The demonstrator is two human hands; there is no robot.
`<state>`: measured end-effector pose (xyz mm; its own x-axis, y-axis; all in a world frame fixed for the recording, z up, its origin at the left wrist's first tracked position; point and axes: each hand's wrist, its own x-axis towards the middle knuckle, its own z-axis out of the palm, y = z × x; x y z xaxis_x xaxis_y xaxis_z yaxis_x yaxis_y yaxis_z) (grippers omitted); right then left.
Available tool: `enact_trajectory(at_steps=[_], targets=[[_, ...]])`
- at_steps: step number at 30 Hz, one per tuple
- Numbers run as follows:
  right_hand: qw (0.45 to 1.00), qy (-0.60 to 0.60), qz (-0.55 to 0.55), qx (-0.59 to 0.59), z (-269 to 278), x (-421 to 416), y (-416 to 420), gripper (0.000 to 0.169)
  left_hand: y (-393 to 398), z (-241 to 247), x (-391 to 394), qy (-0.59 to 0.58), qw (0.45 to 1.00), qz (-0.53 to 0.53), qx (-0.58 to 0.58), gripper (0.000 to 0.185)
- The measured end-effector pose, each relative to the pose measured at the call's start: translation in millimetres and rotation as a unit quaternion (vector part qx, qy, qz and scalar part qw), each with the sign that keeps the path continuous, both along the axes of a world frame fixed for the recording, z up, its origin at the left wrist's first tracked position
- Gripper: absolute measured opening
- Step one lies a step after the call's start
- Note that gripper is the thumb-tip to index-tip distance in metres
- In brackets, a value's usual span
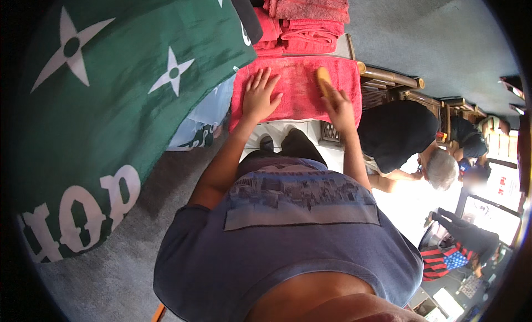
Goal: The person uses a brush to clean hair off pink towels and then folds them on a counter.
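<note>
A red terry towel (297, 91) is spread out in front of me on a low surface, its near edge hanging down. My left hand (261, 95) presses on the towel's left part, palm down with fingers apart. On the right side, my right hand (340, 108) grips a yellow oval-backed tool, apparently a brush (323, 79), held against the towel. Its underside is hidden. Brownish marks and darker patches show on the cloth between my hands.
Folded red towels (311, 27) are stacked beyond the spread one. A green cloth banner (124, 72) with white stars and lettering hangs at left. Bamboo furniture (390, 79) lines the right wall, where a person in black (399, 135) bends close by. Others are farther off.
</note>
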<state>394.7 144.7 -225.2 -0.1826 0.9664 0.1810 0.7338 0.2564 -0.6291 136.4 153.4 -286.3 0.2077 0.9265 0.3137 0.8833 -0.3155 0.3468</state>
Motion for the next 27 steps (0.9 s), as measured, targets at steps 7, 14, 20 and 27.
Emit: enact_trajectory(at_steps=[7,14,20,27], targets=[[0.987,0.007,0.145,-0.075,-6.1,-25.5,19.2,0.049,-2.6,9.1,4.1,-0.061,0.998,0.014,-0.001,0.049],[0.994,-0.003,0.103,-0.036,-13.1,36.2,65.4,0.048,1.5,7.3,7.6,-0.080,0.994,0.068,0.034,0.035],[0.999,0.013,0.025,-0.034,-10.4,116.5,85.7,0.051,15.2,-6.9,9.0,-0.106,0.970,0.215,0.031,0.035],[0.985,0.126,0.112,-0.023,12.8,114.1,70.2,0.049,19.1,-8.4,19.7,-0.006,0.963,0.268,0.035,0.038]])
